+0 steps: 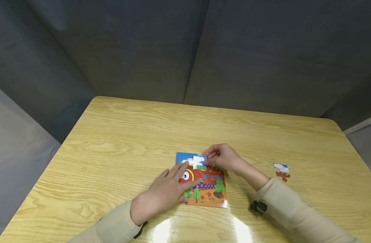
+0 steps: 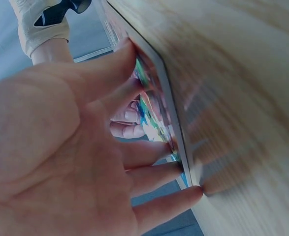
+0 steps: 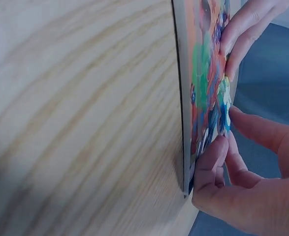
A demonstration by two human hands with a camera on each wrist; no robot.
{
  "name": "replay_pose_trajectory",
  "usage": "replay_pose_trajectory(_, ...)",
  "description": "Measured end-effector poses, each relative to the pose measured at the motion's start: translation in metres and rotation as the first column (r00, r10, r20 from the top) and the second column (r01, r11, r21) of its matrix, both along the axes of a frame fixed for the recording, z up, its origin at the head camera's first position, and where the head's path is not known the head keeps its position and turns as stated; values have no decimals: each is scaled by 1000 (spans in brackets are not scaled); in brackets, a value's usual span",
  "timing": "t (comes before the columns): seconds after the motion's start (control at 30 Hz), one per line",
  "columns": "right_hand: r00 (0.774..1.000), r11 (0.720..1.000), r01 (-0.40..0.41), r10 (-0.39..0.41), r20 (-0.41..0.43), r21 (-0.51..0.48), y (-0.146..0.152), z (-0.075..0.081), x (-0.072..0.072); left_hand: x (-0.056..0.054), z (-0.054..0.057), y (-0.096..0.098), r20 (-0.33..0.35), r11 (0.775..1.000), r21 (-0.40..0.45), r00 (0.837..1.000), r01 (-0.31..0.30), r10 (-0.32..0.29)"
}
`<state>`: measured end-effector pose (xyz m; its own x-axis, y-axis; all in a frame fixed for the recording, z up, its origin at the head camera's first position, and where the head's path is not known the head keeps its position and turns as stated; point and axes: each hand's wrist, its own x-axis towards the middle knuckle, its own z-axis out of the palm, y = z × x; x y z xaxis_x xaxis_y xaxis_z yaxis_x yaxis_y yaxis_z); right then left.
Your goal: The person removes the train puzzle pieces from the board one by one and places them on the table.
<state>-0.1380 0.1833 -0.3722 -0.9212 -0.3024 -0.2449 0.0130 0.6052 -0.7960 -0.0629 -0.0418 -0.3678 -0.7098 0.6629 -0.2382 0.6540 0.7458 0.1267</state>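
Note:
A jigsaw puzzle (image 1: 208,201) with a red cartoon train, green trees and a blue sky lies flat near the table's front. Across its left part rests my left hand (image 1: 164,190), fingers spread and fairly straight; in the left wrist view its fingertips lie along the board's edge (image 2: 170,105). My right hand (image 1: 226,158) is at the puzzle's top, pinching a cloud-and-green puzzle piece (image 1: 199,162) between thumb and fingers. In the right wrist view this piece (image 3: 224,110) sits over the picture, slightly raised from it. The left hand covers part of the train's front.
To the right on the wooden table (image 1: 136,128) lie two loose puzzle pieces, a blue-and-white cloud piece (image 1: 281,167) and a red piece (image 1: 283,175) just below it. Dark grey curtains (image 1: 142,50) hang behind the table's far edge.

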Motion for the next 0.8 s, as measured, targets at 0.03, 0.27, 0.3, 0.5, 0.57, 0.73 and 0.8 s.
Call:
replay_pose_trajectory(0.03, 1000, 1000, -5, 5, -6, 4, -1, 0, 0, 0, 0, 0, 2, 1000, 3, 1000, 0, 0)
replay_pose_trajectory(0.27, 980, 990, -122, 131, -148, 67, -6, 1, 6, 0, 1, 0, -13, 1000, 15, 1000, 10, -10)
replay_pose_trajectory(0.3, 975, 988, -136, 147, -166, 76, -7, 1, 7, 1, 1, 0, -15, 1000, 14, 1000, 10, -10)
replay_pose_trajectory(0.5, 965, 984, -159, 172, -197, 79, -6, 2, 7, 0, 1, 0, -16, 1000, 1, 1000, 6, -6)
replay_pose_trajectory(0.57, 966, 985, -160, 171, -194, 73, -5, 3, 6, 0, 1, -1, -17, 1000, 1, 1000, 6, -6)
replay_pose_trajectory(0.73, 972, 990, -128, 138, -190, 66, 8, 8, 7, 1, 2, -1, -20, 1000, 10, 1000, 6, -6)
replay_pose_trajectory(0.8, 975, 992, -113, 122, -186, 58, 15, 9, 7, 1, 2, -1, -18, 1000, 8, 1000, 3, -3)
